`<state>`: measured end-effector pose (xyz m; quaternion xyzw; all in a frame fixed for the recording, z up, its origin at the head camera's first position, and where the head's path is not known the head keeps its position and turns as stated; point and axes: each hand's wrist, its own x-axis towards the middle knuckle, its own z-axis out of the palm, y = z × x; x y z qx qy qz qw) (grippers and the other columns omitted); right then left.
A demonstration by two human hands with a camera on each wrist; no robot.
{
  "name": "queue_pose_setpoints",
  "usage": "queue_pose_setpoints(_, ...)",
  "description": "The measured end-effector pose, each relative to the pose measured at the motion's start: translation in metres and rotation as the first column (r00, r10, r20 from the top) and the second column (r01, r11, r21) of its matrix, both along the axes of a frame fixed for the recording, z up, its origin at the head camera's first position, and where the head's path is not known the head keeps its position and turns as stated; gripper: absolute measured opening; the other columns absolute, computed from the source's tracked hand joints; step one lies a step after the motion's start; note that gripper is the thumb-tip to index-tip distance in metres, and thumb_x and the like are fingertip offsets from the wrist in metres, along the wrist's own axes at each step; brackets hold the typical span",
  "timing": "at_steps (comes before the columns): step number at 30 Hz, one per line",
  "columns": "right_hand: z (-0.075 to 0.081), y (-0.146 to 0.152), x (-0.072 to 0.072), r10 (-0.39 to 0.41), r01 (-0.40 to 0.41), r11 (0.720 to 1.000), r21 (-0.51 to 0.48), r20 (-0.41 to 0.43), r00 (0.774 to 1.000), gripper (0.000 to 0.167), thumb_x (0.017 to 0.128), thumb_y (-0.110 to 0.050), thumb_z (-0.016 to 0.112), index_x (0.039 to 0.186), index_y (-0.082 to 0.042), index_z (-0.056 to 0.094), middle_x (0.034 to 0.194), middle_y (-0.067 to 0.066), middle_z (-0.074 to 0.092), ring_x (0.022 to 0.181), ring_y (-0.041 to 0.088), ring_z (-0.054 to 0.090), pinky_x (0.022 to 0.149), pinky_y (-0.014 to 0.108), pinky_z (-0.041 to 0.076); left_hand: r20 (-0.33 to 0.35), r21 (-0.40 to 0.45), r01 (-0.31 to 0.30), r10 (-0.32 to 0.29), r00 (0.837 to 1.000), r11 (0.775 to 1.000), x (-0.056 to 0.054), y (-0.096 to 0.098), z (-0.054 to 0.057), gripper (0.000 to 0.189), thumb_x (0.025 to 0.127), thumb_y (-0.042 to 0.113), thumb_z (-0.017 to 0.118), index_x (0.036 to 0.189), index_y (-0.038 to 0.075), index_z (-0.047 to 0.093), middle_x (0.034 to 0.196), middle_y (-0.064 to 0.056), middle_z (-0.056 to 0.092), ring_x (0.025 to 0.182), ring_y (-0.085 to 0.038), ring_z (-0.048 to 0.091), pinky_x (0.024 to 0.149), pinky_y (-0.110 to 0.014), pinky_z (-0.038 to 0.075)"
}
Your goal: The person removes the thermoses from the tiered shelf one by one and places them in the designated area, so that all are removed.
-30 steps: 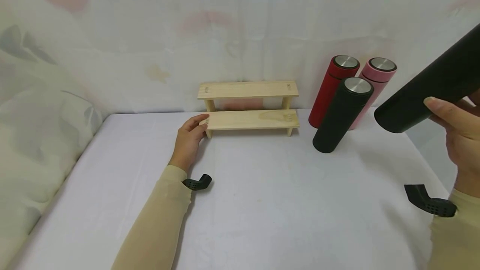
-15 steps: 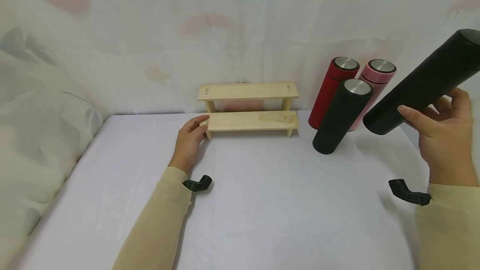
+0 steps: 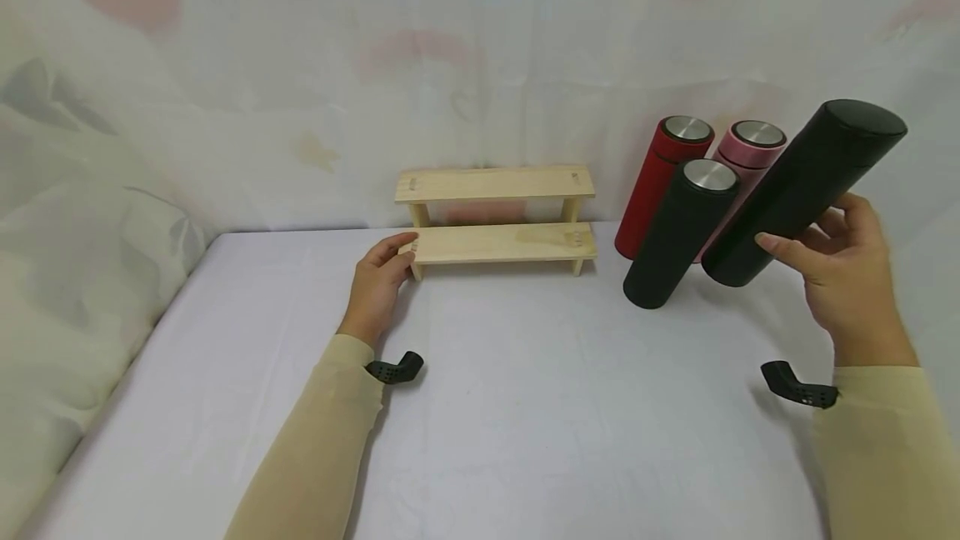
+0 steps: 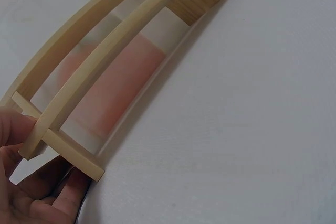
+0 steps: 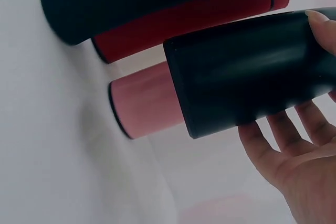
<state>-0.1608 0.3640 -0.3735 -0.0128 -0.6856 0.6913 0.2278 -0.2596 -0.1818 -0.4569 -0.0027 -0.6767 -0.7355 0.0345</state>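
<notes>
My right hand (image 3: 851, 277) grips a black vacuum flask (image 3: 806, 186), thumb on one side and fingers on the other. The flask leans up to the right, its base held over the table in the right wrist view. Just left of it stand a dark green-black flask (image 3: 678, 236) with a silver lid, a red flask (image 3: 654, 194) and a pink flask (image 5: 144, 102), partly hidden. At the back middle, my left hand (image 3: 381, 280) pinches the left end of the lower board of a two-step wooden shelf (image 3: 495, 242). The left wrist view shows fingers (image 4: 39, 187) around its leg.
A white cloth covers the table (image 3: 510, 407). Behind the shelf and flasks hangs a patterned curtain (image 3: 480, 48). Pale patterned fabric (image 3: 90, 298) bulges along the left edge. Each wrist wears a small black camera mount (image 3: 397, 368).
The right hand has moved left and slightly down with the black flask, from the right edge of the view to beside the standing flasks. The left hand stays on the shelf.
</notes>
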Motion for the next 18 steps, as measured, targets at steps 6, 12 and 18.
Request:
queue_pose_setpoints(6, -0.006, 0.002, 0.001, 0.015, -0.018, 0.999, 0.039, 0.072, 0.997, 0.081, 0.091, 0.002, 0.088, 0.158, -0.023, 0.050, 0.146, 0.006, 0.057, 0.125, 0.021, 0.061, 0.087, 0.014, 0.054, 0.000, -0.004, 0.009, -0.009, 1.000, 1.000, 0.002, 0.000, 0.001, 0.039, 0.108, 0.004, 0.058, 0.146, 0.000, 0.065, 0.151, -0.017, 0.057, 0.135, -0.028, 0.058, 0.112, -0.037, 0.049)
queue_pose_setpoints(12, -0.012, 0.004, -0.001, 0.011, -0.031, 0.989, 0.143, 0.136, 0.991, 0.083, 0.092, -0.001, 0.088, 0.161, -0.027, 0.049, 0.150, 0.005, 0.053, 0.126, 0.019, 0.059, 0.088, 0.013, 0.053, -0.006, -0.004, 0.013, -0.013, 1.000, 1.000, 0.003, 0.000, 0.003, 0.040, 0.107, 0.004, 0.058, 0.146, 0.000, 0.065, 0.151, -0.018, 0.057, 0.134, -0.028, 0.059, 0.112, -0.038, 0.049)
queue_pose_setpoints(18, -0.018, 0.004, -0.004, -0.024, -0.043, 0.951, 0.307, 0.213, 0.977, 0.084, 0.096, -0.010, 0.086, 0.165, -0.033, 0.043, 0.151, 0.002, 0.049, 0.130, 0.018, 0.057, 0.088, 0.011, 0.052, -0.012, -0.001, 0.016, -0.016, 1.000, 1.000, 0.003, 0.001, 0.002, 0.039, 0.108, 0.003, 0.058, 0.146, -0.001, 0.065, 0.152, -0.016, 0.057, 0.134, -0.028, 0.059, 0.112, -0.038, 0.049)
